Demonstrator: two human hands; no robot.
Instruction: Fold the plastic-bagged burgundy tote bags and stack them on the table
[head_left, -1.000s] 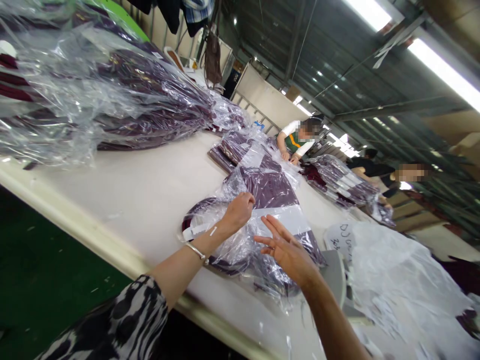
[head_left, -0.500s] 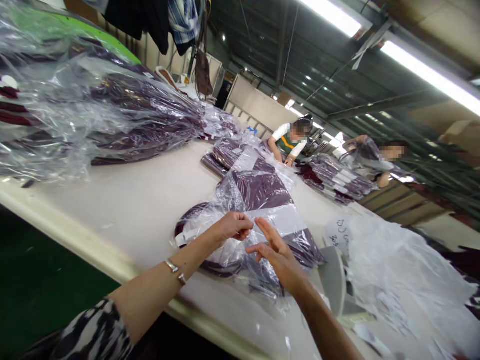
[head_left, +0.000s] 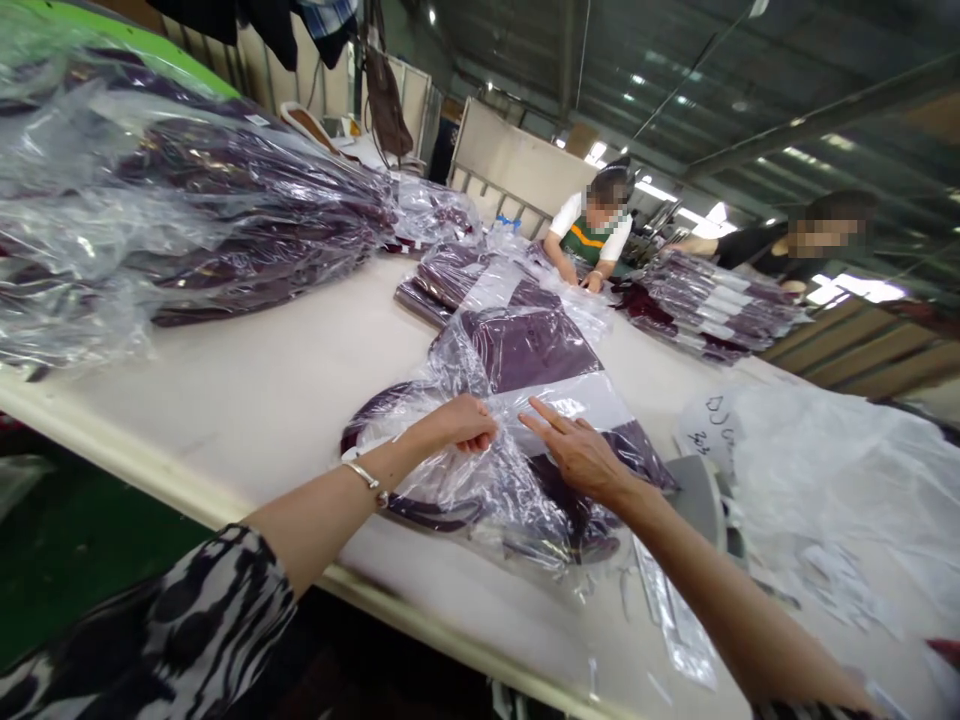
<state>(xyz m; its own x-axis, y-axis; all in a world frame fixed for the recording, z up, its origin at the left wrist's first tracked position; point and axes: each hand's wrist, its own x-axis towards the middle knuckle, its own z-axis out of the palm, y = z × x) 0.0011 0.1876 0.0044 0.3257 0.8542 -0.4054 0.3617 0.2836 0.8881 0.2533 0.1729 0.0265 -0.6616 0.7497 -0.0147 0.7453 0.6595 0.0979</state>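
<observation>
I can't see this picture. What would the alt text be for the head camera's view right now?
Two bare hands, the left curled and the right with fingers spread, work over a dark purple garment in clear plastic on a pale table. More bagged garments lie to the left, and two people are farther back.

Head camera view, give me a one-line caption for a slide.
Two bare hands over a plastic-wrapped dark purple garment on a pale worktable, with a co-worker bent over beyond.
</observation>
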